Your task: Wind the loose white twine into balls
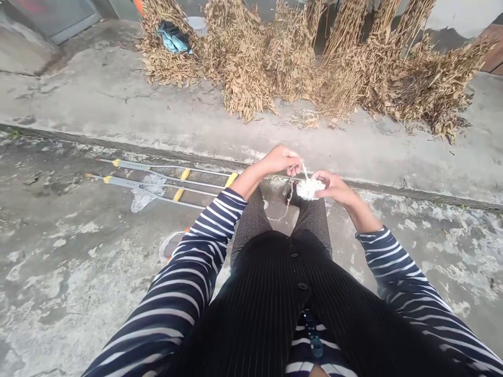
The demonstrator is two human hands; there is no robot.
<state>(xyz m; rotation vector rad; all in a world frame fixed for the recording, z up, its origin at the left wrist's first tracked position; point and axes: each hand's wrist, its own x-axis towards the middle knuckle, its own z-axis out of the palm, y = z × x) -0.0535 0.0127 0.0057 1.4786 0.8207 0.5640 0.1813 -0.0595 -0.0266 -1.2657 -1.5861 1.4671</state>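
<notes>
White ball of cord [309, 189] in hand, out in front of the knees

Right hand [333, 187] curled round one side of the ball, thumb and fingers closed on it, the far side left uncovered. Left hand [282, 159] just beside and a little higher; fingertips pinched together on a white strand [305, 172] that runs down to the ball. Thinner tail [289, 200] dangles below the left hand, loose, toward the ground between the legs. Exact finger placement on the strand too small to tell.

Wearer: striped sleeves [198, 251], black buttoned vest [271, 293], grey patterned trousers [251, 222].

Left of the legs, a pair of crutches [181, 192] with yellow pads lies on stained concrete [78, 283], a clear plastic bag [139, 200] beneath. Ahead, on a raised ledge [157, 120], bundles of dried plants [247, 63] along the wall; blue cloth [175, 42] on the leftmost.
</notes>
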